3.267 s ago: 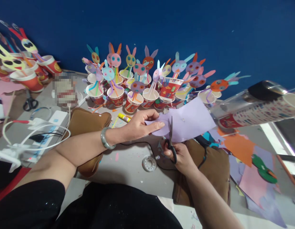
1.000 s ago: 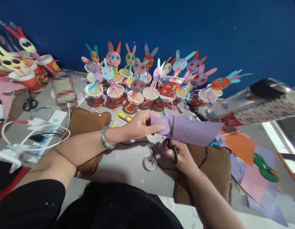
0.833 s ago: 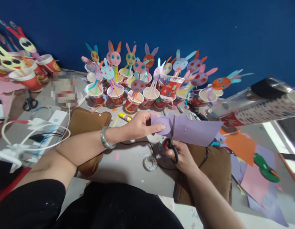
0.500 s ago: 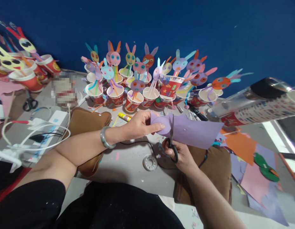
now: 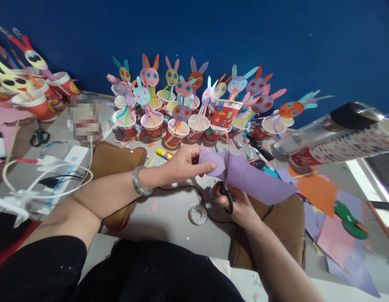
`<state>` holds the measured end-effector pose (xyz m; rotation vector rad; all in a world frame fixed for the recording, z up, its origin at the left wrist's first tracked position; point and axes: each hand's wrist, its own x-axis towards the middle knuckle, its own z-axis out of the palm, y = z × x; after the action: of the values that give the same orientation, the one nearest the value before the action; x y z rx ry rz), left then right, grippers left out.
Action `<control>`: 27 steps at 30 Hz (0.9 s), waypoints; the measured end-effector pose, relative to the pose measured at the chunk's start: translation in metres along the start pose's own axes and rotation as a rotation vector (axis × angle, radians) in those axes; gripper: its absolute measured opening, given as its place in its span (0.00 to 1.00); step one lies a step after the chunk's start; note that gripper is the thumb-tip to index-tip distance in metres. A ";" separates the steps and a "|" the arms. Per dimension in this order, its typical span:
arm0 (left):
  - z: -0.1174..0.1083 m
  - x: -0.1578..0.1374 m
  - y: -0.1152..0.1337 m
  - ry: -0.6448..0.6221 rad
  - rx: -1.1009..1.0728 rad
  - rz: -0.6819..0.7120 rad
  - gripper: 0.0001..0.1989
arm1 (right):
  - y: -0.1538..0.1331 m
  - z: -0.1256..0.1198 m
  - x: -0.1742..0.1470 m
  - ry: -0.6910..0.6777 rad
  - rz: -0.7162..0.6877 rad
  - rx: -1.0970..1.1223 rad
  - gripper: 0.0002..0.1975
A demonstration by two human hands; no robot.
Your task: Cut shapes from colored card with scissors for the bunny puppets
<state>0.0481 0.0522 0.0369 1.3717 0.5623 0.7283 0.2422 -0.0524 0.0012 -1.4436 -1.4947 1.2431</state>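
Between thumb and fingers, my left hand [image 5: 189, 161] pinches the left end of a sheet of purple paper [image 5: 257, 176]. A faint curved outline shows on the paper near my thumb. My right hand [image 5: 236, 203] is wrapped around the black handles of a pair of scissors [image 5: 226, 188], their blades pointing away from me and lying across the paper just right of my left thumb. The paper's long right part hangs over past the blades and droops to the right. Below my hands, a white tape roll [image 5: 198, 214] lies on the table.
Paper cups [image 5: 177, 132] with coloured rabbit figures stand along the blue wall. A yellow glue stick [image 5: 164, 154] lies behind my left hand. Brown cushions [image 5: 118, 163] lie under both arms. Orange paper [image 5: 320, 191] and other scraps are at right, a power strip [image 5: 66, 176] at left.
The purple paper's right part has swung down and tilted, uncovering items behind it. The scissors and my right hand have shifted very slightly left.
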 end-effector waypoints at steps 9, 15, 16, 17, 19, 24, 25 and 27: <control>0.001 -0.001 -0.001 -0.019 0.003 -0.002 0.20 | 0.010 -0.001 0.002 -0.033 -0.098 0.011 0.30; 0.001 0.000 0.000 -0.040 -0.004 0.000 0.19 | 0.014 -0.002 0.002 -0.056 -0.133 -0.002 0.31; 0.001 0.000 -0.001 -0.040 -0.008 0.002 0.19 | 0.014 -0.002 0.002 -0.055 -0.133 -0.002 0.31; 0.001 0.000 -0.001 -0.040 -0.012 0.003 0.19 | 0.014 -0.002 0.002 -0.057 -0.130 -0.003 0.31; 0.001 0.000 -0.001 -0.040 -0.017 0.004 0.19 | 0.014 -0.002 0.002 -0.052 -0.121 -0.007 0.31; 0.000 0.000 -0.001 -0.027 -0.006 -0.001 0.18 | 0.012 -0.002 0.000 -0.028 -0.084 -0.002 0.31; 0.000 -0.001 -0.001 -0.026 -0.003 -0.001 0.17 | 0.011 -0.002 0.000 -0.026 -0.075 0.006 0.31; 0.000 -0.001 0.000 -0.023 0.004 0.003 0.17 | 0.011 -0.001 -0.001 -0.018 -0.062 0.021 0.31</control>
<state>0.0477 0.0518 0.0370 1.3835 0.5440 0.7130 0.2469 -0.0539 -0.0083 -1.3657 -1.5231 1.2337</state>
